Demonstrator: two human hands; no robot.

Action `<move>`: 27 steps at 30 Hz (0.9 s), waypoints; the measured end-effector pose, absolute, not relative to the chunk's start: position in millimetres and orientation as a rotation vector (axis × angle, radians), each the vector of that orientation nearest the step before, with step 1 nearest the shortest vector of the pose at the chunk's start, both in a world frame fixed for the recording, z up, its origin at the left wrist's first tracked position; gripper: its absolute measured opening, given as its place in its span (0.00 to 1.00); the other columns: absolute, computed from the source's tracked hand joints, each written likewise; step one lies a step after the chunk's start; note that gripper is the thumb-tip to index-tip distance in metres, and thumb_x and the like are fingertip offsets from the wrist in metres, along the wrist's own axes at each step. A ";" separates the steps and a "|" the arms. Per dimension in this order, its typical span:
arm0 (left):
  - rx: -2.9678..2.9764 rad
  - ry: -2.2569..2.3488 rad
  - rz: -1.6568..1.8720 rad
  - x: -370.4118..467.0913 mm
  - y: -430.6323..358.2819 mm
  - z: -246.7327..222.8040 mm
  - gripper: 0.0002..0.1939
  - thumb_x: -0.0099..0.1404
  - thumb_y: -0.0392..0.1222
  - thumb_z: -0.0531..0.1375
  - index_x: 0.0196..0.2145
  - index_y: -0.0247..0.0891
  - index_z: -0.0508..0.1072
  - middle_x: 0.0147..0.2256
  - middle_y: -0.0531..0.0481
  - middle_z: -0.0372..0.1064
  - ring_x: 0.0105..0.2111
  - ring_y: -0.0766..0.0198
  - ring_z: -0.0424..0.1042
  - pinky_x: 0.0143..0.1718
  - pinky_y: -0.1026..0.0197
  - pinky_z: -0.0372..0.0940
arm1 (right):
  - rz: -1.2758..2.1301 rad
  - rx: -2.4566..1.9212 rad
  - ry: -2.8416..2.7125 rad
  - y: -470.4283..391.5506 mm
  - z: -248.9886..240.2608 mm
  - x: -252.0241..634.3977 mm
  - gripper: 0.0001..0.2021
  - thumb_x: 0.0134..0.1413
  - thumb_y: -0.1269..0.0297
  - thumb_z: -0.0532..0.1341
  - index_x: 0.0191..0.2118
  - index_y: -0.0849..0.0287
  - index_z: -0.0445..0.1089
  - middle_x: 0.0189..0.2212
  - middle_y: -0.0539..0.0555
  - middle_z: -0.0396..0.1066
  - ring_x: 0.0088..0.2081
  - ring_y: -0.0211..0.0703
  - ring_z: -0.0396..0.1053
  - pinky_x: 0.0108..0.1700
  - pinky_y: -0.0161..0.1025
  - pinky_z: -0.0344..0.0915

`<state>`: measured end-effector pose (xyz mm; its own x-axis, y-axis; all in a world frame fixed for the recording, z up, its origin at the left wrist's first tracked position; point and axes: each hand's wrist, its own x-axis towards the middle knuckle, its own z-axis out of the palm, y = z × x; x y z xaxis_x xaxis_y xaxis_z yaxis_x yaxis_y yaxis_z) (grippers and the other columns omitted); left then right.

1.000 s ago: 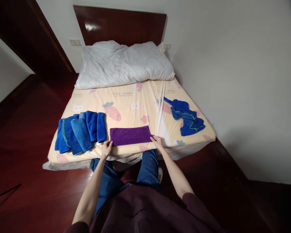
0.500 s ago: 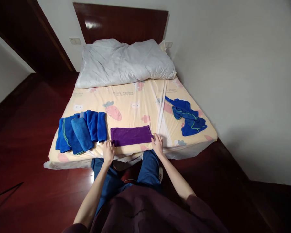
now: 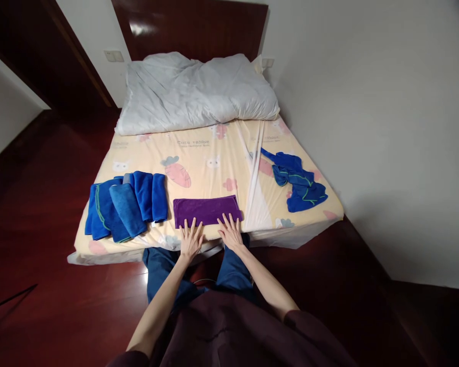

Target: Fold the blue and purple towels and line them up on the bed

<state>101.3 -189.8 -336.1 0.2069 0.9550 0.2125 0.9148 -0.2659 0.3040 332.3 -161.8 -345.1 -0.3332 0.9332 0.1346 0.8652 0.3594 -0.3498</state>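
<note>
A purple towel [image 3: 206,210], folded into a long flat strip, lies near the front edge of the bed. My left hand [image 3: 191,240] rests with spread fingers on the near edge of the towel, left of its middle. Toward the towel's right end, my right hand [image 3: 230,233] lies open too, its fingertips on the purple cloth. Neither hand grips anything. Left of the towel sits a group of folded blue towels [image 3: 128,209], overlapping one another. Off to the right are crumpled blue cloths [image 3: 300,183] with green edging.
The bed [image 3: 210,176] has a cream sheet printed with carrots and rabbits. A bunched pale quilt [image 3: 199,94] lies across its far end, before a dark wooden headboard [image 3: 199,30]. A white wall [image 3: 386,127] stands on the right, and dark red floor [image 3: 61,290] shows at left.
Both hands have left the towel's near corners and moved inward, now with fingers spread flat on its near edge. The towel keeps its folded strip shape. The view has shifted slightly.
</note>
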 end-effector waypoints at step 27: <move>2.576 1.673 0.047 41.9 -137.8 -333.4 0.32 0.68 0.28 0.44 0.66 0.41 0.62 0.66 0.41 0.57 0.65 0.47 0.59 0.61 0.41 0.59 | 0.186 -1.454 -2.584 -108.8 -341.3 375.1 0.39 0.53 0.82 0.52 0.71 0.55 0.52 0.69 0.56 0.53 0.70 0.47 0.50 0.71 0.60 0.43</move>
<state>41.9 -137.8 -333.4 0.4072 0.9133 -0.0122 0.9112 -0.4053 0.0746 375.1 -108.8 -341.3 -0.5097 0.8560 0.0868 0.8348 0.5164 -0.1909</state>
